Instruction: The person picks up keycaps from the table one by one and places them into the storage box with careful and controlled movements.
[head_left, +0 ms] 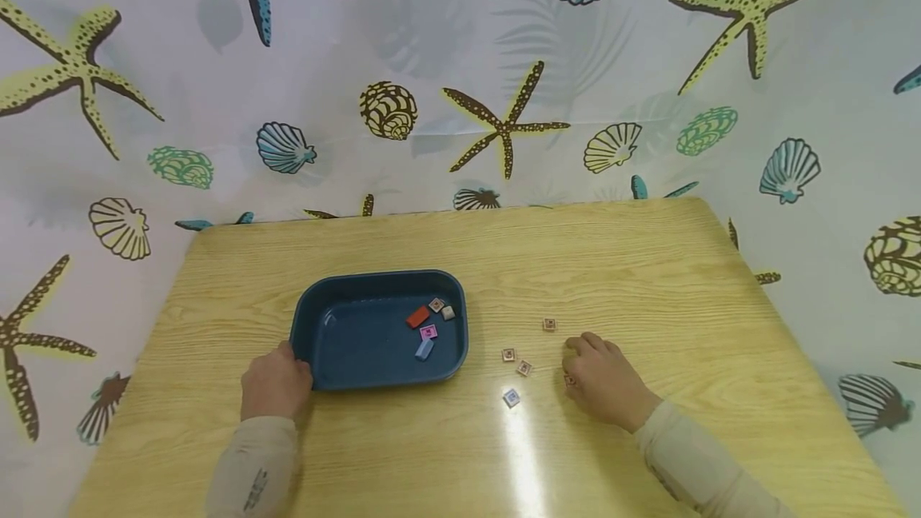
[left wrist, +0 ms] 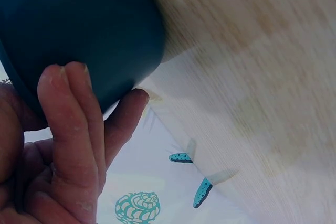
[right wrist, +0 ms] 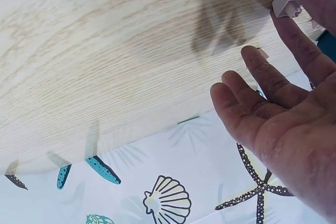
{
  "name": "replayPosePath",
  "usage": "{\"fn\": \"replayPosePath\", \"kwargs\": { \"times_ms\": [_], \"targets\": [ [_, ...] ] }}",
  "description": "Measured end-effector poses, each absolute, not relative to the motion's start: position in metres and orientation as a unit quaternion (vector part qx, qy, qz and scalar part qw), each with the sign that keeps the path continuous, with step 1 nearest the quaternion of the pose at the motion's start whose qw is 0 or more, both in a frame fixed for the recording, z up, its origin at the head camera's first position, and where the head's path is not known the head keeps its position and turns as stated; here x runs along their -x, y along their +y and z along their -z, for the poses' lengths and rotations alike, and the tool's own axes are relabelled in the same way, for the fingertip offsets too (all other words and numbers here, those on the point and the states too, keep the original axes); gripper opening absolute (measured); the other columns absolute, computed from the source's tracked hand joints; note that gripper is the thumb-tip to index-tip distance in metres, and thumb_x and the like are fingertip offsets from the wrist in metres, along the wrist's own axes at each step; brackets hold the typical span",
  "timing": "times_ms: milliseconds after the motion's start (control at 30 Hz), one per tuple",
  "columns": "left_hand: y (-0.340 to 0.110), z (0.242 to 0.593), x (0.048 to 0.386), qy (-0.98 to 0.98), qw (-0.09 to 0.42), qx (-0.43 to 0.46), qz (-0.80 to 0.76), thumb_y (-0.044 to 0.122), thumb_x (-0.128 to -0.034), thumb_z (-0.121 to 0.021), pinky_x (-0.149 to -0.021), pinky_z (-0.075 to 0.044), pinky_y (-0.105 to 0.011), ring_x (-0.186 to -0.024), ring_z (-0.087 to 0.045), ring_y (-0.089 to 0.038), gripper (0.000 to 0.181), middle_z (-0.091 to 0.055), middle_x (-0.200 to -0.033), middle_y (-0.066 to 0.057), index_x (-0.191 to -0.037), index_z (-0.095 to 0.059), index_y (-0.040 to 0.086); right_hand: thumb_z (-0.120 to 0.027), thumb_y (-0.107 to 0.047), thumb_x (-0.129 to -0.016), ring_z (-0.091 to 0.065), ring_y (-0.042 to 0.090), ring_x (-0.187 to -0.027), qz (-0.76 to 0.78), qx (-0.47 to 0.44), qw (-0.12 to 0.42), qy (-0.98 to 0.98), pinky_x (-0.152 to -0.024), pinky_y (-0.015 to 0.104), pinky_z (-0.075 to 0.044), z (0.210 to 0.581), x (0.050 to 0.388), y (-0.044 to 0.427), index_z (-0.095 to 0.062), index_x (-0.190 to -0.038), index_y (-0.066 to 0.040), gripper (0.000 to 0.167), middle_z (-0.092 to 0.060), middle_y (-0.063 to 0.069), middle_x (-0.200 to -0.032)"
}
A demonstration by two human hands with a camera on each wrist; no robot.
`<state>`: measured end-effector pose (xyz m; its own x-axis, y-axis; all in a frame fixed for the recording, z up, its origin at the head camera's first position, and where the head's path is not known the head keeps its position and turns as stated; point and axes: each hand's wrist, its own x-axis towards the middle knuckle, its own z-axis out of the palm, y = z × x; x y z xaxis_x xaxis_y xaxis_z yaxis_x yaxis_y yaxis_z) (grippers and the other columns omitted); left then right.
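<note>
Wood-grain table [head_left: 612, 262] standing before shell-print cloth [head_left: 612, 86]. We're seeing left hand [head_left: 277, 382] gripping blue tray [head_left: 363, 350] by left end, five blocks [head_left: 417, 316] lying inside, toward right. Right hand [head_left: 603, 380] pinching small pale block [right wrist: 284, 2] between thumb [right wrist: 319, 4] and index finger [right wrist: 303, 45], near tabletop; four loose blocks [head_left: 524, 368] lying between hand and tray.

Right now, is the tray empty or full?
Neither: the tray holds a red piece, a pink piece, a blue piece and two pale pieces; left side bare.
</note>
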<state>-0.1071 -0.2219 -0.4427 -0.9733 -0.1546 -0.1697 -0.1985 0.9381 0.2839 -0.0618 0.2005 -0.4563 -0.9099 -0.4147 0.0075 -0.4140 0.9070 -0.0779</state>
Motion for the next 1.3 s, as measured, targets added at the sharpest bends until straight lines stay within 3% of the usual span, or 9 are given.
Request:
{"fn": "replayPosePath", "kwargs": {
  "times_ms": [467,767,1067,1300],
  "targets": [
    [-0.222,0.443,0.108,0.981,0.07,0.094,-0.153,0.009,-0.087,-0.05,-0.07,-0.051,-0.054,-0.081,-0.064,-0.046,0.028,-0.065,-0.092,-0.034,-0.101,-0.06,-0.013,-0.075,-0.015,-0.074,-0.061,0.04,-0.107,0.034,0.219,-0.006,0.975,-0.084,0.054,-0.052,0.458,0.064,0.199,-0.066,-0.068,-0.009,0.012,-0.067,0.017,-0.11],
    [-0.22,0.441,0.107,0.981,0.073,0.099,-0.153,0.009,-0.0876,-0.05,-0.072,-0.051,-0.055,-0.08,-0.065,-0.045,0.028,-0.066,-0.092,-0.033,-0.102,-0.06,-0.013,-0.077,-0.016,-0.075,-0.062,0.039,-0.105,0.018,0.244,-0.05,0.968,-0.081,0.052,-0.053,0.437,0.085,0.187,-0.067,-0.074,-0.008,0.012,-0.067,0.018,-0.11],
    [-0.222,0.439,0.106,0.982,0.06,0.096,-0.153,0.009,-0.0868,-0.052,-0.073,-0.05,-0.056,-0.083,-0.064,-0.048,0.028,-0.066,-0.093,-0.034,-0.102,-0.06,-0.013,-0.078,-0.021,-0.076,-0.058,0.039,-0.115,0.014,0.279,-0.06,0.958,-0.09,0.052,-0.05,0.394,0.118,0.137,-0.067,-0.072,-0.013,0.014,-0.065,0.017,-0.118],
    [-0.222,0.441,0.106,0.984,0.043,0.077,-0.156,0.007,-0.0849,-0.051,-0.066,-0.05,-0.054,-0.076,-0.064,-0.046,0.024,-0.066,-0.085,-0.032,-0.095,-0.06,-0.012,-0.075,-0.023,-0.079,-0.058,0.037,-0.118,-0.006,0.327,-0.081,0.942,-0.093,0.049,-0.05,0.378,0.133,0.096,-0.073,-0.087,-0.012,0.013,-0.065,0.015,-0.12]
  ]
}}
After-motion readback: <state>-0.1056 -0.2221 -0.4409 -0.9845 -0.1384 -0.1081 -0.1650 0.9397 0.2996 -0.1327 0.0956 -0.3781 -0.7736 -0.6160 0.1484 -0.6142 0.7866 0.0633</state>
